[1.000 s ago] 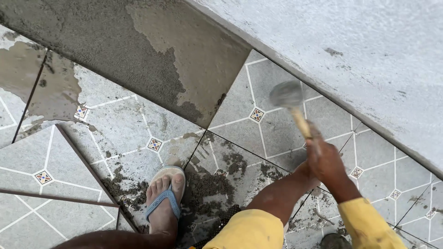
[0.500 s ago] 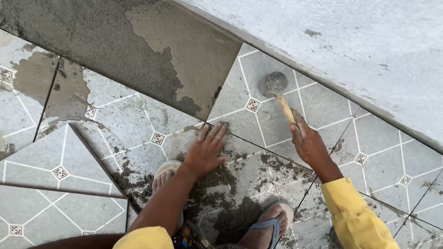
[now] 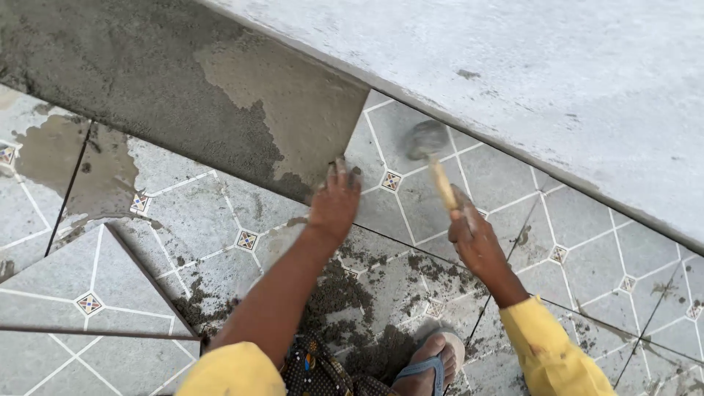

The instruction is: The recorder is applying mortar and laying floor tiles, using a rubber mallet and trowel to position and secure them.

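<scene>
The right hand (image 3: 477, 238) was clamped on the wooden handle of a mallet (image 3: 433, 158) whose head hovered above the upright wall tile (image 3: 418, 198); the left hand (image 3: 334, 205) pressed flat, fingers spread, against that tile's left edge

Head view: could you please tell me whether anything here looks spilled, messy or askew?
Yes: dark wet mortar is smeared across the floor tiles by the sandalled foot, and a loose tile lies at an angle at lower left.
</scene>
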